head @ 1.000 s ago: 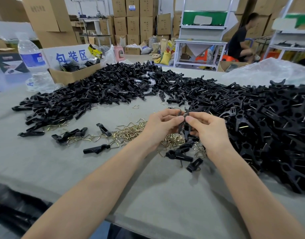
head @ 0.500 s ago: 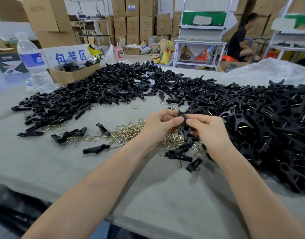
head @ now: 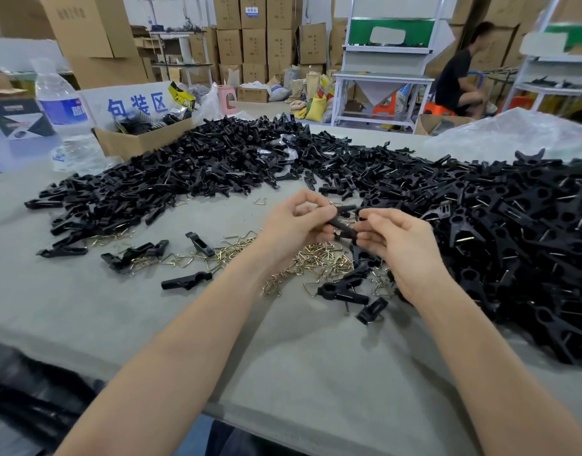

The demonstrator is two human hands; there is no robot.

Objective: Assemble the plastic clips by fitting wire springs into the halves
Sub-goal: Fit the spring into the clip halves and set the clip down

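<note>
Between my two hands I hold a black plastic clip [head: 343, 225] above the grey table [head: 316, 366]. My left hand [head: 294, 225] pinches its left end with thumb and fingers. My right hand [head: 396, 245] grips its right end with curled fingers. Under my hands lies a scatter of brass wire springs [head: 316, 261]. A few clips [head: 344, 291] lie among them. A big heap of black clip halves [head: 513, 232] spreads to the right, and another heap of clip halves [head: 171, 182] runs across the back left.
Single black clip pieces [head: 186, 280] lie left of the springs. A water bottle [head: 64, 113] and an open cardboard box [head: 141, 139] stand at the back left. A clear plastic bag [head: 513, 133] lies back right. A person [head: 460, 77] sits beyond the table.
The clip stood nearly upright between my fingertips; now it lies slanted across them. My hands have drawn slightly apart along it.
</note>
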